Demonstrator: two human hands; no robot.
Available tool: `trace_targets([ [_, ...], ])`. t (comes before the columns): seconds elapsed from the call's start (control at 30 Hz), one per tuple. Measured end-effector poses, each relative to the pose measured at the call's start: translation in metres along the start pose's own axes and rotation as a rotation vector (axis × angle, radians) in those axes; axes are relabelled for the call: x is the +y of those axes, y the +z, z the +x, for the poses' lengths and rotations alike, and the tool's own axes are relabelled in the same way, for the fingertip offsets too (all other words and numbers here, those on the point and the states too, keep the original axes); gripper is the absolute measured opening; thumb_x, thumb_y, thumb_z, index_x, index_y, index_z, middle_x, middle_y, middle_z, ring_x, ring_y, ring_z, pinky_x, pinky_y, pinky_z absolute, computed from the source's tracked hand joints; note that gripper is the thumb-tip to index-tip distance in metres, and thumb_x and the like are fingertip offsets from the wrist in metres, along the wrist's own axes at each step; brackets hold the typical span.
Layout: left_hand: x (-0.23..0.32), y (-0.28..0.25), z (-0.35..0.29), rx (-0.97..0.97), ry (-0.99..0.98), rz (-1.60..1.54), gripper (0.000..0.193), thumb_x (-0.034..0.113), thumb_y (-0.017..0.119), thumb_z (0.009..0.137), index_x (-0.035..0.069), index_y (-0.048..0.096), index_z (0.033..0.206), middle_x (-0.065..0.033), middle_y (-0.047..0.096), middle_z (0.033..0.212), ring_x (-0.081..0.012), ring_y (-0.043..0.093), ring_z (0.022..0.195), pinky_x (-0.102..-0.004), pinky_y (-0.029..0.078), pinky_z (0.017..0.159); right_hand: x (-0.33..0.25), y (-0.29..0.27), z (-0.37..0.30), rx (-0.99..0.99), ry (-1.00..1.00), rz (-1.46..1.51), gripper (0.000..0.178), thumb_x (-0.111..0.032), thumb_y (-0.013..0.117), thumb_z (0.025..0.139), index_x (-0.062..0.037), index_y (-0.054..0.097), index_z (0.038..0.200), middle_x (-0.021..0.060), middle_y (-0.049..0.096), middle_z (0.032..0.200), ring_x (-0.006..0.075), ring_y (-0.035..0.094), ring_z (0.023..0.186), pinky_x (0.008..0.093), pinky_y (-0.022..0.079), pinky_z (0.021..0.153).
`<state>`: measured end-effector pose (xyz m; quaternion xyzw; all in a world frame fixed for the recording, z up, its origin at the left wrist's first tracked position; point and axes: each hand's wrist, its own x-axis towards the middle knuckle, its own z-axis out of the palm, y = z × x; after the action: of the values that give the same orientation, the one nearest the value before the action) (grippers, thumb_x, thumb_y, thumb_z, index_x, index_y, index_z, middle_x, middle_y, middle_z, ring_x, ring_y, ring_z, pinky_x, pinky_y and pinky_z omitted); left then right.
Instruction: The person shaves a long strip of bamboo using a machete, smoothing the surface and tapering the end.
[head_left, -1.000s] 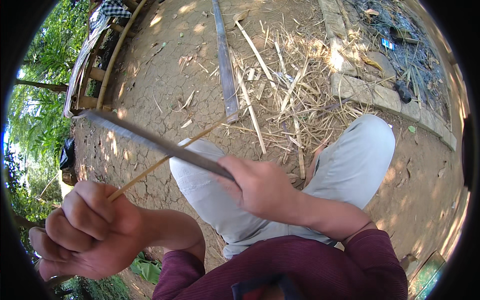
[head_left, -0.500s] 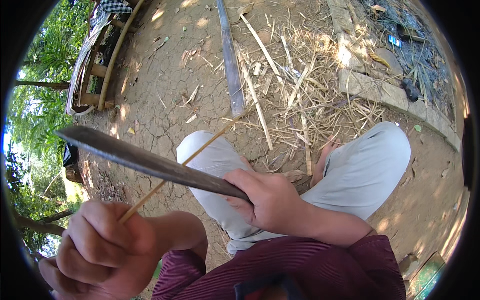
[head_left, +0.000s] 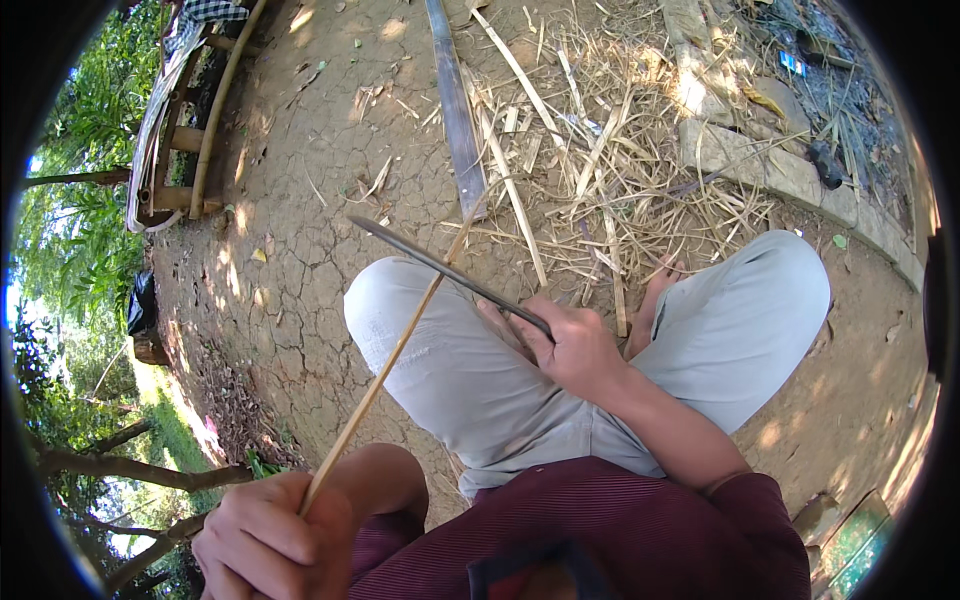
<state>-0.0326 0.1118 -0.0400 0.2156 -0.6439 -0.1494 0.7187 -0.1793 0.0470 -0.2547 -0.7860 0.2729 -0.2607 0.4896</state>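
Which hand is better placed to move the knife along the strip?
Probably the right hand: it grips the knife, which crosses the strip in view; the left hand holds the strip's lower end.

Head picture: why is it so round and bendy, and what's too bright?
Head view: the fisheye lens makes black corners and bends the stone border; same head view: white glare shows between the foliage and on that border, while the blade looks fairly clear.

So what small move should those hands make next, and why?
Perhaps the right hand should slide the long blade a little toward the thin strip's far tip: the blade lies across the strip, some strip remains beyond it, and that direction leads away from the left hand gripping the near end.
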Motion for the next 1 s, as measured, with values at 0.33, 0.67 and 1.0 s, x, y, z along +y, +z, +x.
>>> trace_targets([
  [0.33,-0.009,0.009,-0.005,0.006,0.001,-0.052,0.055,0.059,0.034,0.101,0.016,0.030,0.067,0.0071,0.026,0.053,-0.0028,0.020,0.037,-0.0242,0.013,0.036,-0.030,-0.017,0.013,-0.103,0.074,-0.019,0.020,-0.023,0.063,0.092,-0.0046,0.059,0.099,0.0159,0.065,0.070,0.0355,0.065,0.060,0.0441,0.053,0.053],
  [0.67,-0.007,0.015,-0.007,0.009,0.127,-0.034,0.053,0.060,0.035,0.100,0.015,0.044,0.073,0.0064,0.028,0.053,-0.0044,0.020,0.036,-0.0244,0.013,0.035,-0.039,-0.016,0.002,-0.035,-0.073,-0.078,0.021,-0.021,0.066,0.088,-0.0022,0.061,0.096,0.0219,0.064,0.072,0.0363,0.066,0.062,0.0435,0.053,0.058],
  [1.0,0.008,0.002,-0.012,0.093,0.001,-0.024,0.049,0.051,0.041,0.102,0.016,0.037,0.067,0.0080,0.028,0.044,-0.0015,0.019,0.033,-0.0198,0.013,0.034,-0.003,-0.001,0.003,-0.097,0.310,-0.036,0.028,-0.032,0.055,0.097,-0.0047,0.061,0.094,0.0226,0.065,0.072,0.0428,0.065,0.069,0.0507,0.051,0.060],
])
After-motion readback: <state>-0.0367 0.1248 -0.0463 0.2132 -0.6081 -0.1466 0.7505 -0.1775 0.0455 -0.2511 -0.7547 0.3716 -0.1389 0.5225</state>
